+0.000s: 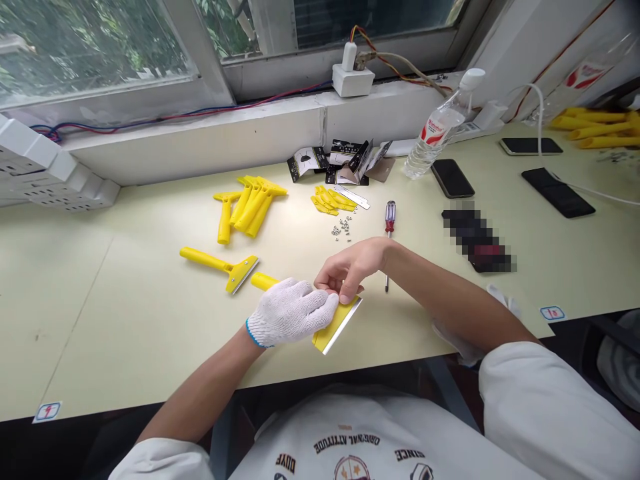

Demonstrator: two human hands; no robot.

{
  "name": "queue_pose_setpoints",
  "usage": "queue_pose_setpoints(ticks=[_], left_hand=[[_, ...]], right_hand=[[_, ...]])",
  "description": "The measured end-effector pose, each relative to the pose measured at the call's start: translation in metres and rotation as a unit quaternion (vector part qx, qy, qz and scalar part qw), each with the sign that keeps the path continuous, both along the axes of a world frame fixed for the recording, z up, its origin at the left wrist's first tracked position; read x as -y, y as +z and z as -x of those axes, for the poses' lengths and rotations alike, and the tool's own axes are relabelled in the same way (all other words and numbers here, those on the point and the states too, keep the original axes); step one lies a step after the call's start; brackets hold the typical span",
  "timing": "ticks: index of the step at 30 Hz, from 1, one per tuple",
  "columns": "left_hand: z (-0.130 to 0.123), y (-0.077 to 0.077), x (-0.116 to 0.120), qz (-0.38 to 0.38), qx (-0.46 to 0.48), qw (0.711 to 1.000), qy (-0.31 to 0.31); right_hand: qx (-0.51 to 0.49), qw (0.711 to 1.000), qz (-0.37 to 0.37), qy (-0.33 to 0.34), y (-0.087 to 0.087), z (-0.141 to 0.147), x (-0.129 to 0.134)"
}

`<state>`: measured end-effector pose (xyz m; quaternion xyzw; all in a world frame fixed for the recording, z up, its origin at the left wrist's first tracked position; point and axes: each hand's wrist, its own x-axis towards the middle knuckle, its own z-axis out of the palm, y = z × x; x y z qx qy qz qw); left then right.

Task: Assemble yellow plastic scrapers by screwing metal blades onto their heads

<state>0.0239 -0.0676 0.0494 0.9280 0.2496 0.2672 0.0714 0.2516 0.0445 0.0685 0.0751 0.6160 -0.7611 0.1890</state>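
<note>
Head view: scraper (330,331) diagonal, blade (343,327) lower-right

Yellow plastic scraper handles (253,210) lie heaped on the pale green table (125,287). A red-and-clear-handled screwdriver (390,217) rests near silvery fasteners (345,225).

Wears a white knitted glove (287,312) with a ribbed texture on the left hand (300,308), finished at the wrist with a bright blue edge (256,337). Leaves the right hand (353,268) and both forearms bare. Dressed in a loose white T-shirt (390,413) with wide short sleeves (530,387), printed across the front with dark, orange-edged lettering (347,442) reading "ORIGINAL ATTITUDE" and "SINCE", above a round reddish emblem (351,469) with stars, partly cut off by the lower edge of the view.
</note>
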Motion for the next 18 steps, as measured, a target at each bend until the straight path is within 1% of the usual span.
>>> queue_pose_setpoints(ticks=[3, 5, 7, 8, 10, 12, 13, 15, 17, 18], left_hand=[[-0.001, 0.002, 0.0, -0.009, -0.017, 1.0, 0.001], [-0.001, 0.001, -0.001, -0.046, -0.043, 0.998, 0.002], [-0.001, -0.001, -0.002, -0.089, -0.055, 0.995, 0.0], [0.0, -0.002, -0.002, -0.105, -0.054, 0.993, -0.001], [0.002, -0.004, -0.003, -0.117, -0.044, 0.992, 0.003], [0.004, -0.005, -0.003, -0.111, -0.026, 0.993, 0.014], [0.005, -0.005, -0.003, -0.109, -0.013, 0.994, 0.021], [0.007, -0.005, -0.003, -0.115, 0.012, 0.993, 0.036], [0.009, -0.004, -0.004, -0.121, 0.025, 0.991, 0.047], [0.01, -0.004, -0.005, -0.118, 0.027, 0.992, 0.047]], right_hand=[[0.004, 0.999, 0.044, -0.002, -0.01, 0.003, 0.002], [0.01, 0.998, 0.061, -0.006, -0.014, 0.005, 0.002], [0.015, 0.999, 0.051, -0.009, -0.013, 0.003, 0.0], [0.015, 0.999, 0.037, -0.013, -0.009, 0.001, -0.001], [0.015, 0.999, -0.001, -0.033, 0.003, -0.008, -0.007], [0.026, 0.996, -0.05, -0.072, 0.019, -0.021, -0.013], [0.043, 0.99, -0.081, -0.102, 0.028, -0.028, -0.015], [0.095, 0.964, -0.157, -0.19, 0.041, -0.041, -0.021], [0.154, 0.918, -0.235, -0.279, 0.047, -0.053, -0.026], [0.178, 0.894, -0.271, -0.31, 0.048, -0.057, -0.029]])
